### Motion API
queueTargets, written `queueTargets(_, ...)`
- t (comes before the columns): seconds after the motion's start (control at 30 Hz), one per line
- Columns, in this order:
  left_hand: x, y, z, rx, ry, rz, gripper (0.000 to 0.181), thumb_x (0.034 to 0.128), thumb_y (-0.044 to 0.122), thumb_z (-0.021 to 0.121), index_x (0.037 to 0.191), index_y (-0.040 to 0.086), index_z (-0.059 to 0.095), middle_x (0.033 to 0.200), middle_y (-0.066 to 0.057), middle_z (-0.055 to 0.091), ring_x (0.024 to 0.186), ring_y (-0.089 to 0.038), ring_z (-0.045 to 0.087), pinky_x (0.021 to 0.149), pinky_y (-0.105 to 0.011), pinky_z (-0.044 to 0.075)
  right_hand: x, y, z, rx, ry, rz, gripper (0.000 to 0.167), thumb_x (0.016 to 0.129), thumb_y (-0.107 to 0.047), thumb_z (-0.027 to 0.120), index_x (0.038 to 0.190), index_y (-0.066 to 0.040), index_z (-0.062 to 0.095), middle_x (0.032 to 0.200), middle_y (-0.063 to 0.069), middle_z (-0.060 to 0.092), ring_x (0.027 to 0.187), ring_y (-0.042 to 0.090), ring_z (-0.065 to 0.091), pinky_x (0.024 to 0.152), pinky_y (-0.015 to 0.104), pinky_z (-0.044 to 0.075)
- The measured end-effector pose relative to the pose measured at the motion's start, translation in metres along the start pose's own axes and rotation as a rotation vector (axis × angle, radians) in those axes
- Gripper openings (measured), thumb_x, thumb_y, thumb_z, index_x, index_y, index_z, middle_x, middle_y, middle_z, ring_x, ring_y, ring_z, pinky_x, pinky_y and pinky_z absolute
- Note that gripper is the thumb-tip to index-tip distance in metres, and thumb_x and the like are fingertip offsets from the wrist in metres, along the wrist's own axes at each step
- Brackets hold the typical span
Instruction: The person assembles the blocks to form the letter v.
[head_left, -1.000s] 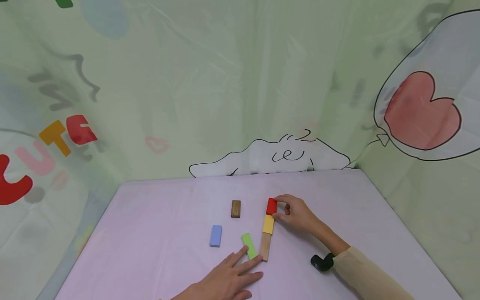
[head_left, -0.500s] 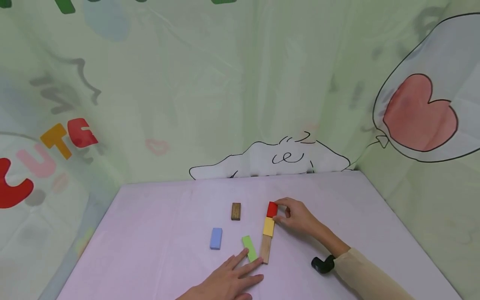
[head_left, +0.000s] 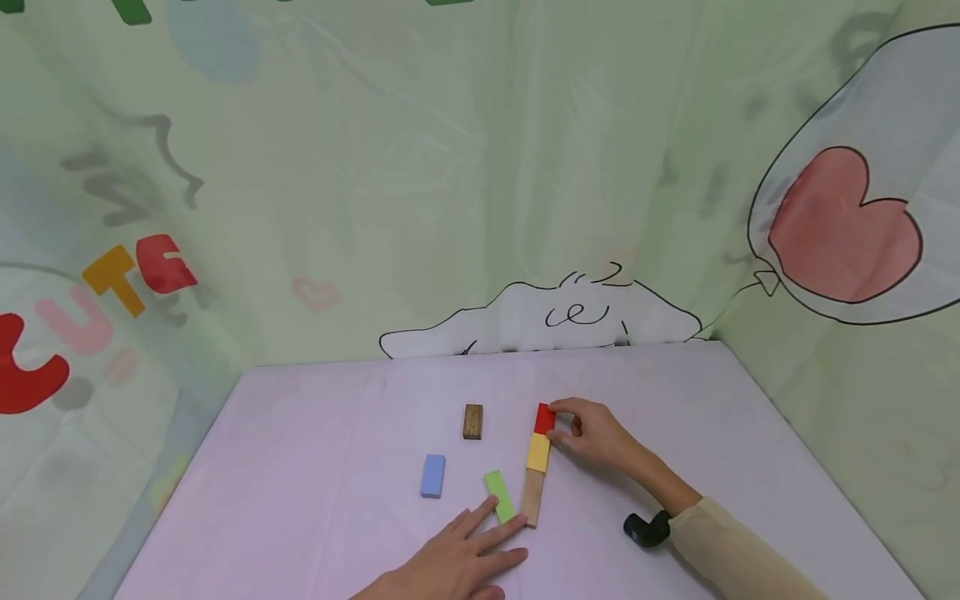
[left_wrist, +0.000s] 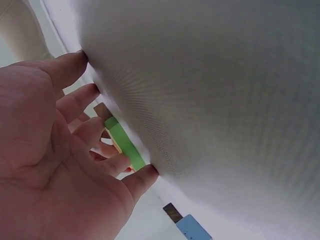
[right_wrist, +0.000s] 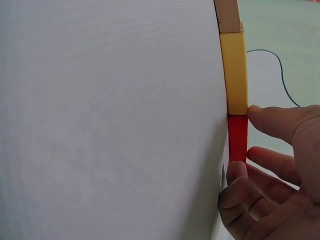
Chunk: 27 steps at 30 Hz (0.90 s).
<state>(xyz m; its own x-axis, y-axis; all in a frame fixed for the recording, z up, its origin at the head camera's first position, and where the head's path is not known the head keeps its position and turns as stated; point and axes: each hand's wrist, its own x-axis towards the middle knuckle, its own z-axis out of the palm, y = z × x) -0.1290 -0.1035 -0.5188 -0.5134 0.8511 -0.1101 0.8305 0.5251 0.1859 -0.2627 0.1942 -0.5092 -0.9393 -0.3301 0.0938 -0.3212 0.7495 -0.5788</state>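
The red block (head_left: 544, 419) touches the far end of the yellow block (head_left: 537, 452), long axis running near to far. My right hand (head_left: 596, 432), the closer one, pinches it from the right; my left hand (head_left: 457, 554), fingers spread, rests by the green block (head_left: 494, 483).
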Motion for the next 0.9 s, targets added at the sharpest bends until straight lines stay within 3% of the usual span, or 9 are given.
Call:
queueTargets(0.2,0.0002,-0.0004,0.0007,0.010,0.001,0.002,0.055,0.1141,0.055,0.029,0.164,0.034,0.040,0.179,0.006,0.023,0.163,-0.040,0.029,0.118,-0.055,0.048,0.0000,0.0004,0.0007,-0.008,-0.001,-0.001,0.047,0.092,-0.017,0.081,0.135,-0.004,0.069,0.116,0.009,0.071,0.078,0.011,0.052,0.064,0.019,0.045)
queueTargets(0.4,0.0011,0.0011,-0.0014,-0.039,-0.022,-0.016,0.056,0.1138,0.056,0.028,0.165,0.035,0.038,0.179,0.007,0.021,0.164,-0.039,0.025,0.121,-0.057,0.045,-0.0003,0.0001,0.0008,-0.005,0.019,-0.013,0.047,0.092,-0.015,0.081,0.135,-0.002,0.068,0.115,0.011,0.071,0.077,0.010,0.052,0.064,0.019,0.046)
queueTargets(0.57,0.0001,0.0014,-0.0030,-0.006,-0.004,0.000,0.054,0.1143,0.053,0.031,0.164,0.033,0.040,0.178,0.005,0.024,0.163,-0.040,0.029,0.119,-0.056,0.047,-0.0013,-0.0018,-0.0005,-0.032,0.029,-0.010,0.047,0.093,-0.016,0.080,0.136,-0.002,0.067,0.121,0.013,0.071,0.080,0.011,0.054,0.066,0.021,0.048)
queueTargets(0.63,-0.0005,0.0015,-0.0029,0.012,0.009,0.008,0.054,0.1144,0.052,0.032,0.163,0.032,0.042,0.178,0.003,0.025,0.162,-0.041,0.031,0.117,-0.055,0.048,-0.0025,-0.0029,-0.0012,-0.057,0.035,-0.009,0.048,0.093,-0.017,0.080,0.137,-0.003,0.067,0.126,0.014,0.071,0.086,0.014,0.059,0.072,0.024,0.053)
queueTargets(0.73,-0.0006,0.0019,-0.0020,0.030,0.028,0.017,0.054,0.1144,0.052,0.032,0.162,0.031,0.044,0.177,0.002,0.028,0.161,-0.042,0.033,0.116,-0.055,0.050,-0.0049,-0.0051,-0.0015,-0.108,0.055,-0.031,0.047,0.093,-0.018,0.080,0.135,-0.004,0.067,0.133,0.016,0.072,0.103,0.025,0.067,0.087,0.039,0.062)
queueTargets(0.8,-0.0005,0.0021,-0.0010,0.041,0.043,0.023,0.053,0.1145,0.051,0.033,0.162,0.030,0.045,0.177,0.002,0.029,0.160,-0.042,0.034,0.114,-0.055,0.051,-0.0061,-0.0061,-0.0010,-0.139,0.071,-0.047,0.045,0.093,-0.019,0.081,0.134,-0.004,0.069,0.136,0.017,0.071,0.116,0.033,0.067,0.099,0.050,0.060)
queueTargets(0.9,-0.0005,0.0019,0.0007,0.056,0.063,0.029,0.052,0.1144,0.050,0.034,0.161,0.029,0.047,0.176,0.000,0.031,0.159,-0.043,0.036,0.113,-0.055,0.052,-0.0079,-0.0069,0.0004,-0.168,0.085,-0.060,0.043,0.093,-0.019,0.081,0.132,-0.005,0.071,0.139,0.018,0.070,0.129,0.039,0.063,0.107,0.057,0.055)
